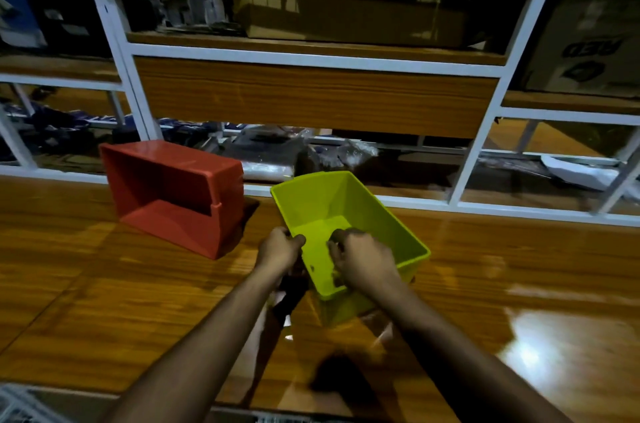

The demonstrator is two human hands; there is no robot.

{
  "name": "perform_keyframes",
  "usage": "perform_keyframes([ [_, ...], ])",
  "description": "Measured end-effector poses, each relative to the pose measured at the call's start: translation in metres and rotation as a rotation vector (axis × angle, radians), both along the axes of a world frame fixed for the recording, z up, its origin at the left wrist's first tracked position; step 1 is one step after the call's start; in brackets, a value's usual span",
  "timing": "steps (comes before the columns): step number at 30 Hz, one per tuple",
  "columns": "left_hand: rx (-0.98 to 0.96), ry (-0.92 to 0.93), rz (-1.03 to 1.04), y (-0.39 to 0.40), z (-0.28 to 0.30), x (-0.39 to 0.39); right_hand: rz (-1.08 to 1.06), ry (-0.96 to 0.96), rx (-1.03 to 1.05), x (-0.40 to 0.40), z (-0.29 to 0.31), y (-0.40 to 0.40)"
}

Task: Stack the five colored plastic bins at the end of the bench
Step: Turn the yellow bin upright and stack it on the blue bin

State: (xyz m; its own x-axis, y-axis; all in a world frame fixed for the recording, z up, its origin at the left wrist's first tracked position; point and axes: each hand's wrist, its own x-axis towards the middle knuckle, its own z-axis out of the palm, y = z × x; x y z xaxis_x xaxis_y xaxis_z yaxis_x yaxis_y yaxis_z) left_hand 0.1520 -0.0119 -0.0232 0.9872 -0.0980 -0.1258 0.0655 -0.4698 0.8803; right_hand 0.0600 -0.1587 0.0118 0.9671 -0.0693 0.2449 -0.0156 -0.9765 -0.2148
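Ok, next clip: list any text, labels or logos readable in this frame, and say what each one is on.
"AED" or "RED", large dark letters that seem mirrored or upside down: on the cardboard box at the upper right of the shelving. First letter uncertain.
Diamond-shaped logo under those letters: on the same box, too blurred to read.
Red bin and green bin: no markings visible.

- I see a dim, soft-focus view; the dark shelves (346, 0) bow at the edges.
- Glare pools on the glossy wooden bench (540, 336) at my right.
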Motion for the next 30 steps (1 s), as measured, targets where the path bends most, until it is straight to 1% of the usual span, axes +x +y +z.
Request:
perform_keyframes([
  [2, 0.090, -0.041, -0.053, 0.006, 0.007, 0.001, -0.123, -0.012, -0.054, 0.007, 0.005, -0.033],
  [4, 0.141, -0.063, -0.076, 0.010, 0.014, 0.001, -0.254, 0.064, -0.122, 0.012, 0.006, -0.067],
  [5, 0.166, -0.062, -0.088, 0.012, 0.016, 0.002, -0.320, 0.117, -0.095, 0.013, 0.005, -0.081],
  [7, 0.224, -0.061, -0.113, 0.014, 0.019, 0.002, -0.407, 0.210, 0.067, 0.015, 0.002, -0.100],
  [8, 0.244, -0.070, -0.127, 0.015, 0.019, 0.002, -0.417, 0.233, 0.141, 0.016, -0.001, -0.105],
  [9, 0.267, -0.096, -0.141, 0.014, 0.020, 0.003, -0.409, 0.243, 0.185, 0.016, -0.003, -0.107],
  [11, 0.344, -0.180, -0.158, 0.012, 0.022, 0.002, -0.394, 0.250, 0.193, 0.016, -0.008, -0.109],
  [13, 0.436, -0.297, -0.142, 0.010, 0.020, 0.004, -0.360, 0.277, 0.141, 0.015, -0.008, -0.110],
  [15, 0.507, -0.453, -0.153, 0.006, 0.021, 0.004, -0.313, 0.299, 0.082, 0.017, -0.003, -0.113],
  [18, 0.597, -0.628, -0.289, -0.009, 0.030, 0.003, -0.275, 0.332, 0.019, 0.022, 0.008, -0.117],
  [21, 0.644, -0.648, -0.477, -0.028, 0.039, 0.005, -0.190, 0.334, 0.014, 0.025, 0.017, -0.117],
  [23, 0.682, -0.647, -0.558, -0.037, 0.042, 0.006, -0.112, 0.334, 0.017, 0.027, 0.016, -0.115],
  [26, 0.723, -0.698, -0.639, -0.048, 0.047, 0.004, -0.016, 0.332, 0.054, 0.028, 0.011, -0.109],
  [30, 0.783, -0.724, -0.693, -0.058, 0.044, -0.002, 0.102, 0.275, 0.044, 0.026, 0.007, -0.100],
])
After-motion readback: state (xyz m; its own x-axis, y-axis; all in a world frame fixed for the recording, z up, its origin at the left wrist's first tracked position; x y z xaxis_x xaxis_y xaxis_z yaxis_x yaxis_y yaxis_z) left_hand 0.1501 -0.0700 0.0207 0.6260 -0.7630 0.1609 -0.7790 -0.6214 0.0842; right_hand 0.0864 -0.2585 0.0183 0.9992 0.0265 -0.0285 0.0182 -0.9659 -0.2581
